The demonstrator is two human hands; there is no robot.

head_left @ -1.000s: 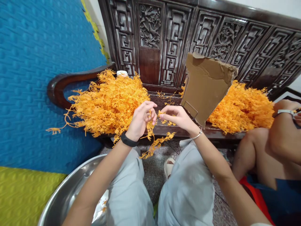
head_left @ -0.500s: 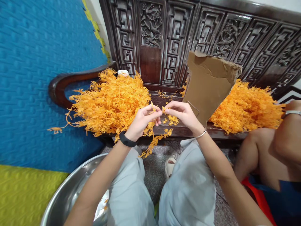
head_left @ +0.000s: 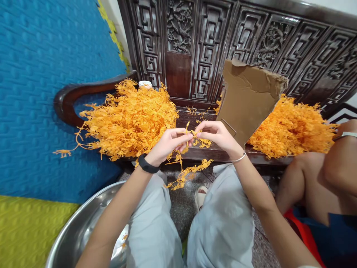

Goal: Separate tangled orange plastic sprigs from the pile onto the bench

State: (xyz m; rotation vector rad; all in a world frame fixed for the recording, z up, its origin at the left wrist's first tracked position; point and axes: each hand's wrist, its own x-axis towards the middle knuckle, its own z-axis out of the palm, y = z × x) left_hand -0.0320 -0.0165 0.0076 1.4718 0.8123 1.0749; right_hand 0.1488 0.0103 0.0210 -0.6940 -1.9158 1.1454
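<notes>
Carved dark bench (head_left: 195,115) heaped with orange plastic sprigs: big tangled pile (head_left: 131,119) left of the upright cardboard sheet (head_left: 247,100), another pile (head_left: 292,126) right of it, so plenty seemingly left unsorted. Just left of the cardboard, left hand (head_left: 167,145) and right hand (head_left: 217,136) pinching one thin, branched sprig (head_left: 192,133) between fingertips, a frilly strand (head_left: 186,175) dangling below.

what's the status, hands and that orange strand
Left hand and right hand both pinching one orange strand, its tail hanging over the bench edge. Orange pile left, cardboard right; nothing between the hands.
</notes>
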